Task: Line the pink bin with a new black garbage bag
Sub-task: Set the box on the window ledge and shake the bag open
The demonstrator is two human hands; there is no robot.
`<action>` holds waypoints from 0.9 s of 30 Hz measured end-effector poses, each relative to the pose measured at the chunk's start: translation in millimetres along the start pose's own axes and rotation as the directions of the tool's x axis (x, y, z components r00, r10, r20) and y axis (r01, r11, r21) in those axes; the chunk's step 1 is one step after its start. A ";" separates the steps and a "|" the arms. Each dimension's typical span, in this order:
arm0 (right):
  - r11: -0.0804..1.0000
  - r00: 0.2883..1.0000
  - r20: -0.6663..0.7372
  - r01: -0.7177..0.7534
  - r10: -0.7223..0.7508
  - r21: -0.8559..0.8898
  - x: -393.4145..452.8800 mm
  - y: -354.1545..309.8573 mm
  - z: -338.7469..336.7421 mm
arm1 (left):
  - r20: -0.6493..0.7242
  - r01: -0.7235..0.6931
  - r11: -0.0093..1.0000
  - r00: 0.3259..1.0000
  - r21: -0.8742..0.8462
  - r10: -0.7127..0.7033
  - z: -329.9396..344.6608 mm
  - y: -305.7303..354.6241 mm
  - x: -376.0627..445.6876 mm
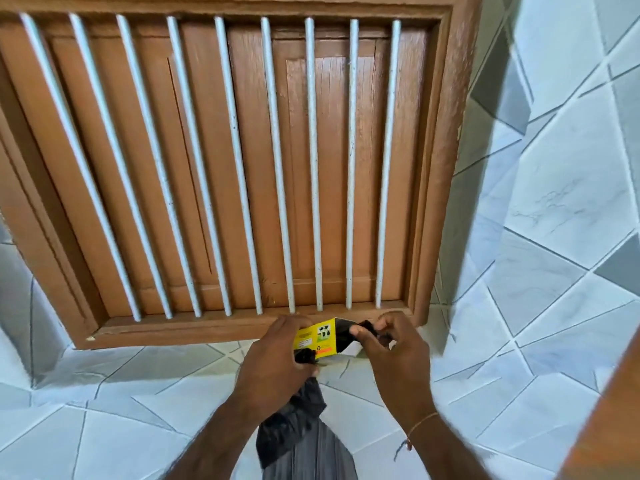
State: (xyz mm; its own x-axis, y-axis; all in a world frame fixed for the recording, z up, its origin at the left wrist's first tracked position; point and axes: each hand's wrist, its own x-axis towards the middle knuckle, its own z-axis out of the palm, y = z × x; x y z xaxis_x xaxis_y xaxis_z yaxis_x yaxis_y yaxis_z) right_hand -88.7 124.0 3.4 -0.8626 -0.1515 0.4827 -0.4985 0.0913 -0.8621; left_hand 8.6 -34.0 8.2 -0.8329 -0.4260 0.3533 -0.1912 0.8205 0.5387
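Observation:
A roll of black garbage bags (341,339) in a yellow paper label is held up in front of the window sill. My left hand (277,358) grips the labelled roll, and a loose black bag (294,424) hangs down from under that hand. My right hand (391,351) pinches the black plastic at the roll's right end. The pink bin is not in view.
A brown wooden window (221,161) with shut shutters and several white vertical bars fills the wall ahead. White and grey tiles (554,202) cover the wall around it. A brown wooden edge (609,427) stands at the bottom right.

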 end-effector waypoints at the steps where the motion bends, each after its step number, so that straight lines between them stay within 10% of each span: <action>1: 0.998 0.999 0.010 0.044 -0.043 -0.044 -7.2 -0.2 0.4 | 0.000 -0.004 1.000 1.000 -0.013 0.004 -2.0 -0.4 -2.5; 27: 0.989 0.989 0.048 0.135 -0.138 0.063 -14.1 -42.6 -11.5 | -0.106 -0.072 0.991 0.991 0.112 0.084 -29.5 35.5 -15.5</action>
State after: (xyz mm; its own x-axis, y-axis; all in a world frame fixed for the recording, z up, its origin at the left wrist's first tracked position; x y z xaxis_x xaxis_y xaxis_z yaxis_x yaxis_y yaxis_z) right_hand -56.3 133.6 35.1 -0.7803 -0.2097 0.5892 -0.6040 0.0082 -0.7970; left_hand 30.1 -9.4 44.4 -0.7865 -0.3934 0.4761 -0.1875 0.8866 0.4229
